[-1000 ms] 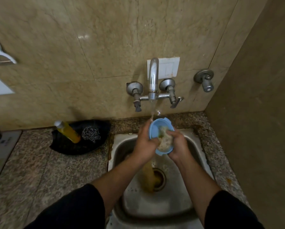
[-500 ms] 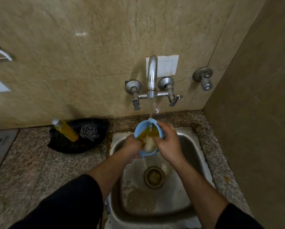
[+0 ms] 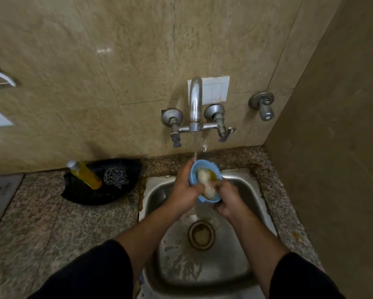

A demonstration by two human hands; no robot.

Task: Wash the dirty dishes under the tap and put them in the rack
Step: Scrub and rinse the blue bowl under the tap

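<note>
Sink (image 3: 157,187): pale sponge (image 3: 203,177) in blue bowl (image 3: 206,163)

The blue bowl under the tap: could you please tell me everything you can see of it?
The blue bowl is small, round and looks like plastic, with a lipped rim. It is tilted, its opening facing the camera, held above the sink below the tap, whose water stream lands at its far rim. Yellowish residue shows inside. The left hand grips its left side; the right hand presses a pale sponge into it.
</note>
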